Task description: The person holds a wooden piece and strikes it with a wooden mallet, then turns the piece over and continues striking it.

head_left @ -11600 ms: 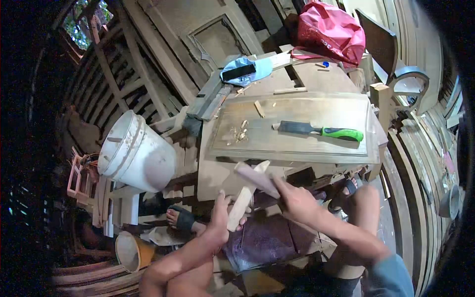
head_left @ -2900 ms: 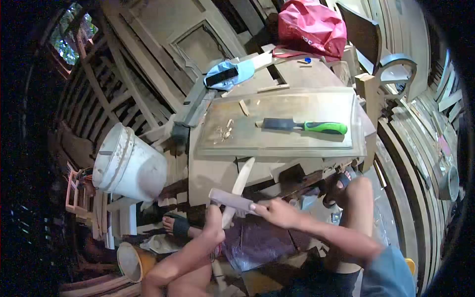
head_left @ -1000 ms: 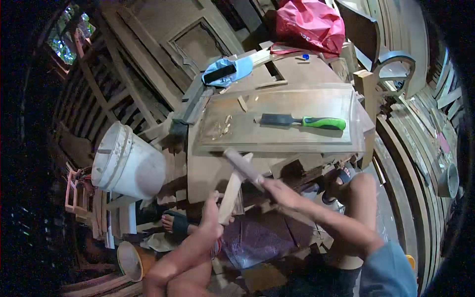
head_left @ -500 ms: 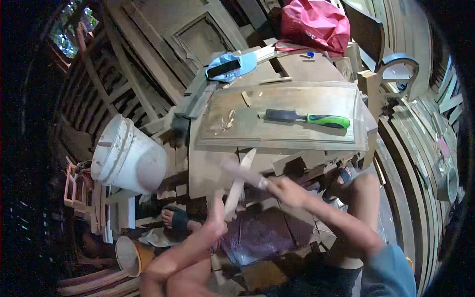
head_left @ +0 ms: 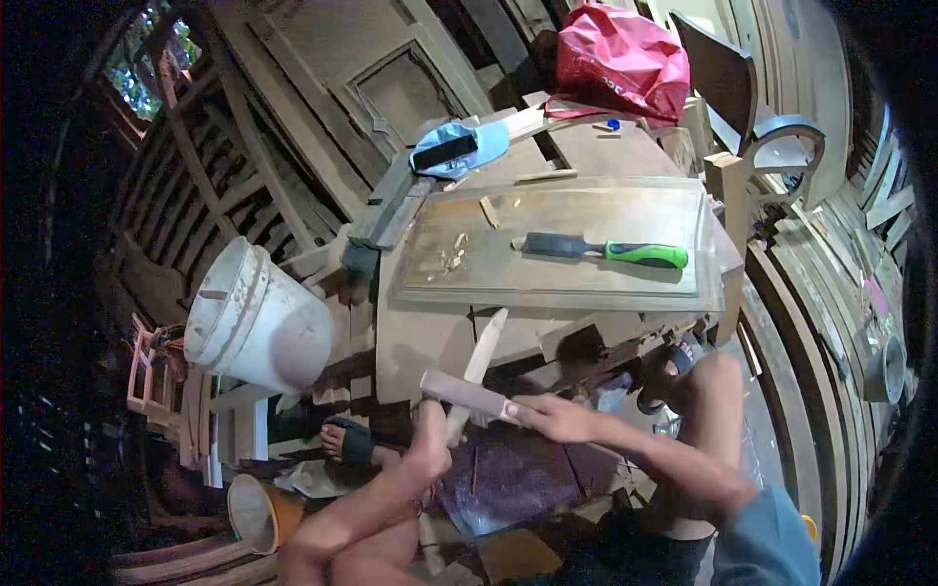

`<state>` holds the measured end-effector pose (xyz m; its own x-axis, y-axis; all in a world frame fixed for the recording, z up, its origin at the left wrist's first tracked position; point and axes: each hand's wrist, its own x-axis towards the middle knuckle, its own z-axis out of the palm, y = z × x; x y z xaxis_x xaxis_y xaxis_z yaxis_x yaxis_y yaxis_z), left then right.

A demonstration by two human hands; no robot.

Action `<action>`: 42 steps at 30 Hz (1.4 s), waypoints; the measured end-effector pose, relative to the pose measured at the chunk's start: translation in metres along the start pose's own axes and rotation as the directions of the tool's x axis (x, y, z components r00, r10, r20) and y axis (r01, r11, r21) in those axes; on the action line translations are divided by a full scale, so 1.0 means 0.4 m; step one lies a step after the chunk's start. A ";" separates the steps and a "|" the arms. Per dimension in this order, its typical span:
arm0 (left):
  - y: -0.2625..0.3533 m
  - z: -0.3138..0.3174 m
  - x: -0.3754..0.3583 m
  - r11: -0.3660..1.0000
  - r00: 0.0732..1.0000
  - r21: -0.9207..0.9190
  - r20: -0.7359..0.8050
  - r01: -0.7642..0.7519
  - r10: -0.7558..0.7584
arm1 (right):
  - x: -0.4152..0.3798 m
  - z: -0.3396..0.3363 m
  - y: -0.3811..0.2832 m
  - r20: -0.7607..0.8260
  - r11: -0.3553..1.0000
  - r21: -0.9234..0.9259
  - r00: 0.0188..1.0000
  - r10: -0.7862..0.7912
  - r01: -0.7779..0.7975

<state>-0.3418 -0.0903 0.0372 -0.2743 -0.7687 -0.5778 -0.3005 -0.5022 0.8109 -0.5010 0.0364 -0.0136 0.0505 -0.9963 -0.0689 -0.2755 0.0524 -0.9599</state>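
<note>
My left hand [head_left: 433, 441] is wrapped round the lower end of a pale pointed wooden stick [head_left: 479, 361], whose tip points up toward the board. In my right hand [head_left: 557, 418] is a flat brownish block [head_left: 465, 393], gripped at its right end and lying across the stick. A chisel with a green handle [head_left: 645, 255] rests on the panelled wooden board [head_left: 576, 210] beyond my hands. Small wood shavings [head_left: 454, 256] lie at the board's left side.
A white bucket [head_left: 262, 317] stands at the left, with a smaller yellow bucket [head_left: 264, 515] below it. A blue cap [head_left: 457, 148] and a red bag [head_left: 622, 63] sit at the far side. Wooden planks [head_left: 796, 332] line the right.
My right hand and the block have moved down and slightly left along the stick. The view has shifted a little, so the board and bucket appear slightly lower.
</note>
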 end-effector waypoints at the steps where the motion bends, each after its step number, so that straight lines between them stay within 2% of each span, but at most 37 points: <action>1: -0.005 -0.008 0.006 0.999 0.999 0.026 0.025 0.022 -0.023 | 0.010 -0.017 0.012 -0.006 0.998 0.015 0.998 0.055 -0.055; 2: -0.013 -0.012 0.006 0.997 0.997 0.052 0.051 0.050 -0.053 | 0.020 -0.038 0.023 -0.010 0.993 0.033 0.993 0.115 -0.115; 3: -0.001 0.006 -0.023 1.000 0.999 0.007 0.024 -0.024 0.024 | 0.008 -0.074 -0.060 -0.128 0.953 0.259 0.973 0.194 -0.156; 4: 0.003 0.003 -0.027 1.000 0.999 0.004 0.025 -0.023 0.023 | 0.037 -0.087 -0.041 -0.084 0.857 0.441 0.938 0.336 -0.267; 6: 0.025 -0.008 -0.027 0.998 0.984 0.056 0.169 0.038 -0.047 | 0.029 -0.055 -0.029 -0.160 0.871 0.460 0.948 0.274 -0.174; 7: 0.017 0.004 -0.028 1.000 0.993 -0.005 0.116 -0.002 0.003 | 0.029 -0.018 0.007 -0.189 0.938 0.348 0.980 0.058 0.011; 8: 0.019 0.008 -0.026 1.000 0.993 -0.009 0.116 -0.010 0.011 | 0.034 0.021 0.058 -0.187 0.952 0.232 0.970 -0.158 0.200; 9: 0.016 0.011 -0.025 0.999 0.998 0.017 0.058 -0.033 0.032 | 0.035 0.040 0.082 -0.276 0.965 0.019 0.929 -0.245 0.260; 10: 0.008 0.010 -0.027 0.998 0.999 0.049 0.000 -0.046 0.046 | 0.036 0.010 0.062 -0.276 0.967 0.026 0.932 -0.237 0.254; 11: 0.012 -0.002 -0.025 1.000 0.992 0.001 0.126 0.021 -0.021 | 0.039 -0.050 0.023 -0.185 0.990 0.130 0.980 0.073 -0.050; 12: 0.003 -0.013 -0.022 0.999 0.992 0.004 0.125 0.032 -0.032 | 0.040 -0.083 0.002 -0.065 0.915 0.197 0.927 0.370 -0.351; 13: 0.001 -0.019 -0.013 0.999 0.987 -0.005 0.159 0.038 -0.036 | 0.049 -0.089 0.010 -0.074 0.854 0.445 0.939 0.336 -0.271; 14: 0.004 -0.022 -0.007 0.999 0.981 -0.015 0.191 0.038 -0.035 | 0.042 -0.075 0.010 -0.076 0.857 0.441 0.940 0.332 -0.267; 16: -0.002 -0.007 -0.006 0.998 0.983 -0.047 0.175 -0.038 0.046 | 0.016 -0.030 -0.005 -0.047 0.900 0.418 0.986 0.162 -0.128; 18: -0.008 0.002 -0.002 0.999 0.999 0.046 -0.033 0.006 -0.004 | -0.002 -0.008 -0.008 -0.025 0.990 0.141 1.000 -0.013 0.017; 19: -0.011 -0.005 -0.002 0.996 0.998 0.073 0.039 0.043 -0.046 | 0.008 -0.034 0.000 0.010 0.978 0.189 0.996 0.086 -0.086; 20: -0.015 -0.014 -0.004 0.995 0.997 0.078 0.038 0.062 -0.065 | 0.013 -0.057 -0.002 0.050 0.952 0.238 0.981 0.187 -0.194; 22: -0.003 -0.022 0.003 0.993 0.978 0.102 0.193 0.055 -0.074 | 0.001 -0.042 -0.003 0.038 0.948 0.268 0.985 0.169 -0.173; 24: 0.010 -0.010 -0.010 0.996 0.970 0.064 0.229 0.067 -0.080 | 0.005 -0.025 -0.017 0.003 0.945 0.312 0.995 0.103 -0.098; 25: 0.007 0.000 -0.013 0.998 0.993 0.056 0.115 0.031 -0.037 | 0.008 -0.016 -0.019 -0.013 0.942 0.331 0.998 0.066 -0.058; 26: 0.004 0.010 -0.015 0.999 1.000 0.052 -0.003 0.001 -0.001 | -0.001 0.008 -0.020 -0.035 0.985 0.173 0.999 0.008 -0.002; 28: -0.002 0.009 -0.020 0.999 0.999 0.039 -0.039 0.005 -0.003 | 0.006 -0.022 0.003 -0.012 0.978 0.194 0.996 0.086 -0.082; 30: 0.013 0.000 -0.027 0.996 0.991 0.093 0.135 0.009 -0.021 | 0.026 -0.054 -0.032 -0.185 0.846 0.518 0.949 0.256 -0.127; 32: 0.015 0.004 -0.028 0.998 0.987 0.062 0.160 -0.008 -0.002 | 0.033 -0.049 -0.017 -0.114 0.804 0.572 0.955 0.275 -0.163; 33: 0.017 0.013 -0.033 1.000 0.991 -0.002 0.130 0.013 -0.012 | 0.039 -0.012 0.021 -0.235 0.915 0.395 0.972 0.019 0.077; 34: 0.016 0.021 -0.035 0.997 0.994 -0.068 0.102 0.032 -0.025 | 0.037 0.021 0.024 -0.298 0.933 0.182 0.921 -0.250 0.312; 35: 0.005 0.023 -0.032 1.000 0.999 0.001 -0.037 -0.010 0.010 | 0.032 0.031 0.035 -0.299 0.933 -0.066 0.885 -0.356 0.353; 36: 0.004 0.021 -0.028 1.000 0.999 0.005 -0.038 -0.001 0.002 | 0.031 0.016 0.057 -0.300 0.936 -0.059 0.888 -0.348 0.347; 37: 0.001 0.018 -0.026 1.000 1.000 -0.001 0.020 -0.008 0.008 | 0.017 -0.038 -0.012 -0.284 0.984 0.140 0.956 -0.068 0.111; 38: -0.001 0.015 -0.026 1.000 0.997 -0.009 0.080 -0.014 0.015 | 0.007 -0.070 -0.049 -0.212 0.937 0.321 0.954 0.211 -0.136; 39: 0.008 0.018 -0.029 1.000 0.995 -0.021 0.095 0.022 -0.020 | 0.046 -0.075 0.028 -0.276 0.901 0.422 0.933 0.231 -0.098; 40: 0.008 0.020 -0.035 1.000 0.995 -0.021 0.097 0.017 -0.015 | 0.036 -0.074 0.026 -0.279 0.903 0.419 0.933 0.227 -0.095; 42: 0.014 0.021 -0.037 0.995 0.991 -0.100 0.133 0.011 0.002 | 0.011 -0.051 0.004 -0.041 0.958 0.273 0.994 0.104 -0.089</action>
<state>-0.3472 -0.0784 0.0496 -0.3944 -0.7103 -0.5831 -0.2107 -0.5477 0.8097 -0.5208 0.0309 -0.0098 -0.0182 -0.9874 -0.1573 -0.0063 0.1574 -0.9875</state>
